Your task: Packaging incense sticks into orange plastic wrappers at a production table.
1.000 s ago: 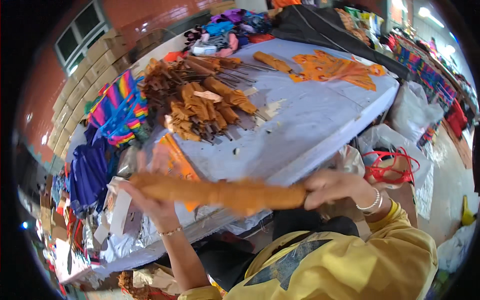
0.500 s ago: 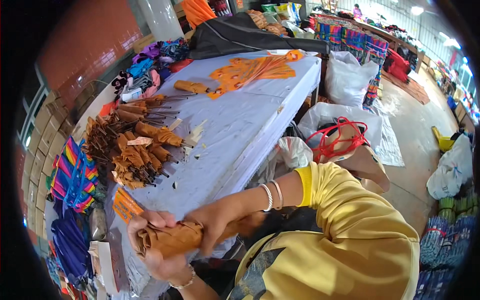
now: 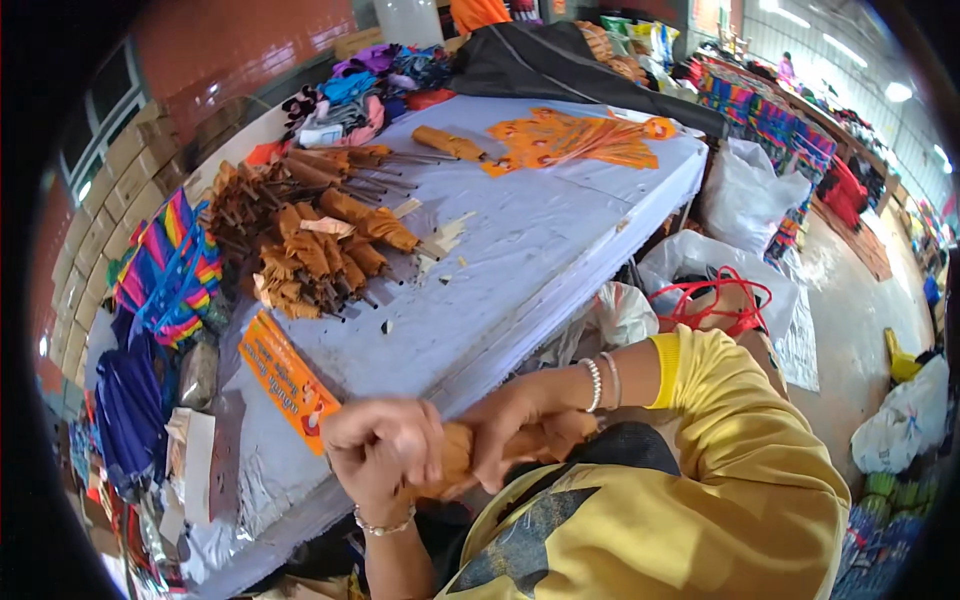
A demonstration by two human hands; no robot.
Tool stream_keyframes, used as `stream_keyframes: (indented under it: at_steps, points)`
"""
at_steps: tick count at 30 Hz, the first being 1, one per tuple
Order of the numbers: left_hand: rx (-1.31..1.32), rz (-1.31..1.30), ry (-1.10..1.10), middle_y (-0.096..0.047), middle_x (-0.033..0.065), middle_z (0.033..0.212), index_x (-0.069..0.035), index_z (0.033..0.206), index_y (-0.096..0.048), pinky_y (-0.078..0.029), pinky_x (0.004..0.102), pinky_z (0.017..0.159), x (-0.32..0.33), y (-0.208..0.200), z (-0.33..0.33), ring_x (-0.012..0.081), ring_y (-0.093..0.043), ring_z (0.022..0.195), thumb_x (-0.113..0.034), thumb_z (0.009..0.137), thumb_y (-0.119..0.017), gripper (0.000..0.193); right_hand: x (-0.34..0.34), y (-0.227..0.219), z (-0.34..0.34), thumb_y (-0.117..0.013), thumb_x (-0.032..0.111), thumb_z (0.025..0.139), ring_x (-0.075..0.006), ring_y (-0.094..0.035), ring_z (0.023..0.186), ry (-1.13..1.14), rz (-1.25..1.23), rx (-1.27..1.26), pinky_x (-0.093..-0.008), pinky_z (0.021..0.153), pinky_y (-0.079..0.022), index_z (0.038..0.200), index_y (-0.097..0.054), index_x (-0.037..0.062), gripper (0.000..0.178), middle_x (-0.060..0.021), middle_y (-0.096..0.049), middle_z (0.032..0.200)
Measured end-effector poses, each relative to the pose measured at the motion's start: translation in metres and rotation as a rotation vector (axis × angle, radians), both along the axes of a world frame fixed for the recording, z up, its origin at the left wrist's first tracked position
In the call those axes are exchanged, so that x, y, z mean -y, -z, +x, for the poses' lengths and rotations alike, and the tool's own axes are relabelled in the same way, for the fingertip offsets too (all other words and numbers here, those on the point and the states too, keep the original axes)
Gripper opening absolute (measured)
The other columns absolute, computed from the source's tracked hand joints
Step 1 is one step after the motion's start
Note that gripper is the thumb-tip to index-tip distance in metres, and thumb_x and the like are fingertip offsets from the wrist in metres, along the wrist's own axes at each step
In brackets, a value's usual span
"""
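Item held: orange rolled umbrella, lying roughly crosswise at the near edge of the counter, close to the person's chest, most of it hidden by the two hands.

Left hand: clenched around the left end of the roll, knuckles up, a thin bracelet at the wrist.

Right hand: grasping the right part of the roll, fingers wrapped over it; pale bangles and a yellow sleeve behind it.

Counter contents:
- heap of orange and brown folded umbrellas, far left, metal shafts pointing right
- orange printed card, just beyond the left hand, lying flat near the counter's edge
- single orange roll at the far side
- fan of flat orange fabric pieces beside that roll
- scraps of pale paper near the heap

Surroundings:
- rainbow-striped fabric and blue fabric to the left of the counter
- white plastic bags on the floor to the right, one with red straps lying on it
- black cloth past the counter's far end
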State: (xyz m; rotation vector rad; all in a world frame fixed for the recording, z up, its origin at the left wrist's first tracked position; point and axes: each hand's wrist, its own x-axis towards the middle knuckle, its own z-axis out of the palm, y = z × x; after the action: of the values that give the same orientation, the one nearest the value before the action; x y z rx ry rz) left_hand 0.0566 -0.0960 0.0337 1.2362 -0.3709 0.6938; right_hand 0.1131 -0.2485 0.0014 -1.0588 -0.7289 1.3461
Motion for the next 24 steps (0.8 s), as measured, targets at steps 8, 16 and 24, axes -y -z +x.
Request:
stream_keyframes:
  at_steps: [8, 16, 24]
  points:
    - [-0.022, -0.146, -0.076, -0.052, 0.0018, 0.075, 0.007, 0.110, -0.053, -0.044, 0.0270, 0.061, -0.011, 0.010, 0.005, 0.0115, -0.053, 0.071, -0.016, 0.089, -0.055, 0.031, -0.054, -0.002, 0.010, -0.069, 0.019, 0.066, -0.0328, -0.061, 0.074, 0.539, 0.091, 1.163, -0.0389, 0.069, -0.049, 0.102, -0.054, 0.0031, 0.043, -0.0241, -0.062, 0.082]
    - [-0.275, 1.019, -0.729, -0.061, 0.0113, 0.110, -0.002, 0.112, -0.058, -0.043, 0.0340, 0.091, -0.145, 0.039, -0.041, 0.0244, -0.056, 0.106, -0.016, 0.077, -0.071, 0.040, 0.013, 0.029, 0.033, -0.076, 0.012, 0.067, -0.0193, -0.052, 0.101, 0.695, -0.149, 0.796, -0.0325, 0.087, -0.045, 0.122, -0.040, -0.0039, 0.068, -0.0122, -0.053, 0.114]
    - [-0.302, 1.161, -0.687, -0.063, 0.0125, 0.105, -0.002, 0.104, -0.062, -0.045, 0.0348, 0.087, -0.167, 0.069, -0.042, 0.0293, -0.058, 0.100, -0.016, 0.072, -0.074, 0.037, -0.034, 0.032, 0.006, -0.066, 0.009, 0.068, -0.0132, -0.050, 0.087, 0.349, -0.137, 0.746, -0.0281, 0.080, -0.044, 0.114, -0.049, -0.0051, 0.051, -0.0086, -0.058, 0.097]
